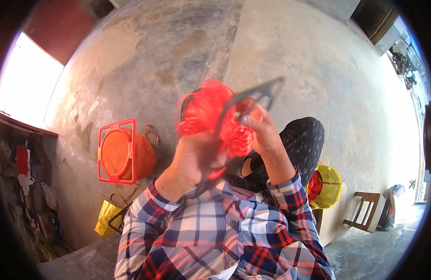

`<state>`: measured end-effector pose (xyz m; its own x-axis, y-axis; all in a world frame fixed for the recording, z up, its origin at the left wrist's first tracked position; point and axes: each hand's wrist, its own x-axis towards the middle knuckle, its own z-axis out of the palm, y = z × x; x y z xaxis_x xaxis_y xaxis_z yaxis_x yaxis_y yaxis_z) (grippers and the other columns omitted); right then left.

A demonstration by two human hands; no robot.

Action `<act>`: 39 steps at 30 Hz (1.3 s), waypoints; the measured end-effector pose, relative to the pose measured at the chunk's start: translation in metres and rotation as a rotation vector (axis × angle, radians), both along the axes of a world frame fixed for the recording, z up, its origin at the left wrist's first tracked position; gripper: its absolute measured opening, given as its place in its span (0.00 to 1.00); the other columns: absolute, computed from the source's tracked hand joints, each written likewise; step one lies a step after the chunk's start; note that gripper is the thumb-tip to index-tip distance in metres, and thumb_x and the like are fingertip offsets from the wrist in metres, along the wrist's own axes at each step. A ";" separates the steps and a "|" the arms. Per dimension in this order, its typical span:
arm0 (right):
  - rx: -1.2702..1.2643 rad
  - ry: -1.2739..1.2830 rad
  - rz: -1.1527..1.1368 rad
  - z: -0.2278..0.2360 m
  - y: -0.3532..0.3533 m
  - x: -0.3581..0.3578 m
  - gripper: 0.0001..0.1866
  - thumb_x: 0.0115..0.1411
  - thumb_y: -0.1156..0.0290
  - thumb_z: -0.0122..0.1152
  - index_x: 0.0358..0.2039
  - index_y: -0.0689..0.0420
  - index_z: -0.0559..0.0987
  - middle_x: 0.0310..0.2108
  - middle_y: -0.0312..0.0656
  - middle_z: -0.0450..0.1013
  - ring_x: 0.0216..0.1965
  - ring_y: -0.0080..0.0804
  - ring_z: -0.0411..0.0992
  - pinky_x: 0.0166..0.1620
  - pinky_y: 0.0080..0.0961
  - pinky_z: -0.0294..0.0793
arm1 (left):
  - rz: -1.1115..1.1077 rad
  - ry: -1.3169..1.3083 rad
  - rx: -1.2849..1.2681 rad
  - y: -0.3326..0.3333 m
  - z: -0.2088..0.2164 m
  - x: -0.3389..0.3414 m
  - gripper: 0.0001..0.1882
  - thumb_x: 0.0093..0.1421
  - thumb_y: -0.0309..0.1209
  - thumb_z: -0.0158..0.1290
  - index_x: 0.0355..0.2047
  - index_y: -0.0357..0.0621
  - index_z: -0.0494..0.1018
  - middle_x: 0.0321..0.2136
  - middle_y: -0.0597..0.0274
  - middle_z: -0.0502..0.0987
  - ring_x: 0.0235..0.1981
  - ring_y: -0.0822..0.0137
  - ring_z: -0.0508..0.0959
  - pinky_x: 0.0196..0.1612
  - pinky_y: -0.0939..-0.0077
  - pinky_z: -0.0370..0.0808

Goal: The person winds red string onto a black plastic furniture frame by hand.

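Note:
My left hand (193,156) is closed round a bundle of bright red cord (206,109), held up in front of my chest. The bundle is looped and partly smeared by motion. A long dark strip (220,128), blurred, crosses in front of it and ends in a pointed loop at the upper right. My right hand (262,127) has its fingers curled on this strip near the loop, against the right side of the red cord. Whether the strip is a strap or something stiff, I cannot tell. The left fingertips are hidden behind the strip and the cord.
An orange stool with a red frame (116,153) is on the concrete floor (271,46) at the left. Nearby lie pliers-like handles (152,133) and a yellow bag (108,219). At the right are a yellow basket (328,186) with red contents and a wooden frame (365,212).

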<state>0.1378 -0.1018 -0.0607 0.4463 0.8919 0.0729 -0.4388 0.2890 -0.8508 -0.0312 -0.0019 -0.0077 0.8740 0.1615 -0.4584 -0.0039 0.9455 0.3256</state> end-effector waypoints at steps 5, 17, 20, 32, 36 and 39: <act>0.082 0.130 -0.021 0.029 -0.014 -0.042 0.32 0.48 0.76 0.71 0.55 0.61 0.69 0.48 0.40 0.72 0.45 0.28 0.72 0.47 0.23 0.70 | 0.109 -0.052 0.237 0.012 -0.020 -0.003 0.08 0.59 0.30 0.52 0.36 0.39 0.72 0.27 0.57 0.73 0.26 0.68 0.72 0.24 0.77 0.65; 0.647 0.556 -0.104 0.012 -0.054 0.042 0.22 0.68 0.53 0.43 0.53 0.57 0.68 0.45 0.44 0.71 0.47 0.42 0.71 0.54 0.49 0.67 | 0.194 -0.239 0.307 0.035 -0.010 -0.018 0.19 0.61 0.38 0.45 0.49 0.43 0.71 0.34 0.45 0.73 0.23 0.66 0.69 0.19 0.78 0.62; 0.646 0.614 0.052 -0.019 -0.065 0.049 0.22 0.67 0.52 0.45 0.49 0.57 0.70 0.35 0.40 0.71 0.37 0.36 0.73 0.45 0.44 0.74 | 0.201 -0.255 0.371 0.046 -0.015 -0.025 0.16 0.64 0.38 0.43 0.47 0.45 0.71 0.31 0.47 0.72 0.21 0.66 0.68 0.18 0.79 0.61; -0.923 -1.119 -0.049 -0.059 -0.044 -0.018 0.22 0.52 0.52 0.66 0.38 0.57 0.75 0.27 0.46 0.78 0.32 0.45 0.77 0.35 0.38 0.74 | 0.082 -0.161 0.422 0.057 -0.006 -0.044 0.24 0.68 0.44 0.42 0.46 0.32 0.71 0.22 0.59 0.73 0.14 0.76 0.63 0.15 0.82 0.58; -0.889 -1.053 -0.048 -0.071 -0.046 -0.021 0.23 0.52 0.49 0.65 0.38 0.56 0.76 0.26 0.46 0.78 0.32 0.49 0.77 0.35 0.39 0.74 | 0.167 0.027 0.569 0.037 0.016 -0.031 0.23 0.65 0.44 0.49 0.46 0.33 0.73 0.22 0.63 0.71 0.15 0.77 0.62 0.17 0.83 0.56; -0.873 -1.048 -0.064 -0.071 -0.047 -0.019 0.24 0.52 0.49 0.64 0.39 0.56 0.76 0.28 0.47 0.78 0.33 0.50 0.77 0.36 0.39 0.74 | 0.157 -0.027 0.532 0.046 0.010 -0.034 0.23 0.66 0.43 0.47 0.46 0.32 0.73 0.22 0.62 0.72 0.14 0.77 0.62 0.16 0.83 0.56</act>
